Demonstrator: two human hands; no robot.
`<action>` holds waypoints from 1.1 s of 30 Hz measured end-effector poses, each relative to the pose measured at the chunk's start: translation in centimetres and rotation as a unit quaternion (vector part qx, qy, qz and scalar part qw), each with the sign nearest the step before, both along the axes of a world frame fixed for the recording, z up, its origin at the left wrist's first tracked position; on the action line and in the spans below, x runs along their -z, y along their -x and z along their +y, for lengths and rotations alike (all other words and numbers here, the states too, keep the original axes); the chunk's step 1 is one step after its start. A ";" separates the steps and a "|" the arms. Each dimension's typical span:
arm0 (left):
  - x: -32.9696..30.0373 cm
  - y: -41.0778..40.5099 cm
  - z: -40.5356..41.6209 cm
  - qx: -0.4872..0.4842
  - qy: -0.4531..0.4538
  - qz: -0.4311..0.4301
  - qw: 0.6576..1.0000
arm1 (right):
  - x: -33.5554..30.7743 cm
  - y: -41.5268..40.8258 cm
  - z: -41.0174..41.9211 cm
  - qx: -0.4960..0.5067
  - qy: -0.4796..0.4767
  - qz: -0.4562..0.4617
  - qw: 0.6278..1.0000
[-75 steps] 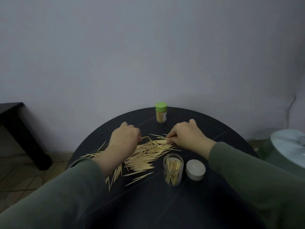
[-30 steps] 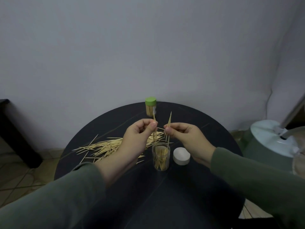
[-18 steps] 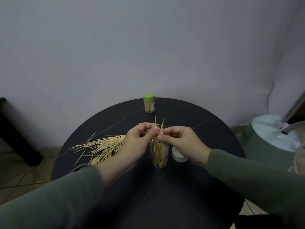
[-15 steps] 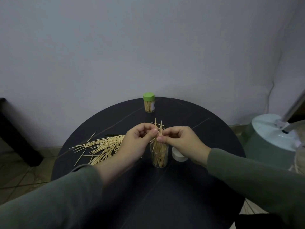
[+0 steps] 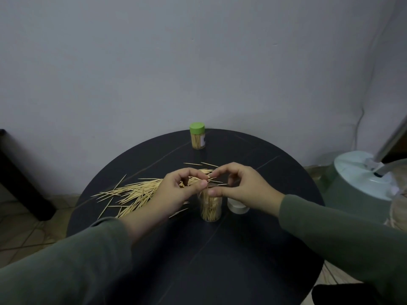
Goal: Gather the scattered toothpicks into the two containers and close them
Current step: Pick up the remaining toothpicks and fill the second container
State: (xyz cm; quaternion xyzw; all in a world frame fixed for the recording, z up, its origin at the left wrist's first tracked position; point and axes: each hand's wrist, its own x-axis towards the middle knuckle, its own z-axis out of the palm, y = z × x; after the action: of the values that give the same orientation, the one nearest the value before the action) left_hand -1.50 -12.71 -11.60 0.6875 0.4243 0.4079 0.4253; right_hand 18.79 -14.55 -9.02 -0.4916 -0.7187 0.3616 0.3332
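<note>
Both my left hand (image 5: pixel 182 190) and right hand (image 5: pixel 242 190) hover with loosely curled, released grips over the clear cylindrical plastic container (image 5: pixel 210 208) directly beneath; next bundles of scattered wooden toothpicks (image 5: pixel 136 192), left of my grips, should enter upright.

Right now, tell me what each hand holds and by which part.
Right hand: nothing, thumb and forefinger apart above the jar. Left hand: cannot tell; toothpicks show between its curled fingers.
</note>
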 end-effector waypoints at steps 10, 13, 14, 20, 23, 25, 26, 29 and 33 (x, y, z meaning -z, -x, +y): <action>-0.4 -0.2 0.2 0.014 0.002 0.078 0.997 | 0.4 -0.6 0.8 -0.029 0.033 -0.219 0.975; -0.4 -0.1 0.2 0.001 -0.010 0.104 0.995 | 0.4 -0.5 1.0 -0.035 0.027 -0.229 0.972; -0.5 -0.1 0.2 -0.010 -0.024 0.104 0.994 | 0.4 -0.5 1.0 -0.037 0.029 -0.231 0.972; -1.2 -0.4 -0.1 -0.048 -0.079 0.063 0.994 | 0.2 -0.3 1.0 -0.045 0.025 -0.239 0.970; -1.5 -0.3 -0.4 -0.044 -0.189 0.159 0.968 | 0.2 -0.2 1.1 -0.047 0.017 -0.233 0.971; -1.6 -0.1 -0.3 -0.014 -0.277 0.242 0.930 | 0.2 -0.1 1.1 -0.048 0.018 -0.228 0.972; -1.4 0.1 -0.1 -0.004 -0.303 0.266 0.915 | 0.2 -0.1 1.1 -0.048 0.019 -0.226 0.973; -0.8 0.8 0.4 0.007 -0.323 0.281 0.904 | 0.2 -0.1 1.1 -0.048 0.020 -0.221 0.974; -0.9 1.0 0.3 0.040 -0.361 0.323 0.874 | -0.1 0.0 1.0 -0.057 0.017 -0.230 0.971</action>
State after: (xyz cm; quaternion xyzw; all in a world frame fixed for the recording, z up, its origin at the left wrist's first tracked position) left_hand -2.47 -12.39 -10.70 0.9029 0.3335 0.2711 0.0028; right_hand 18.78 -13.53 -8.87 -0.5252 -0.7968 0.2694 0.1288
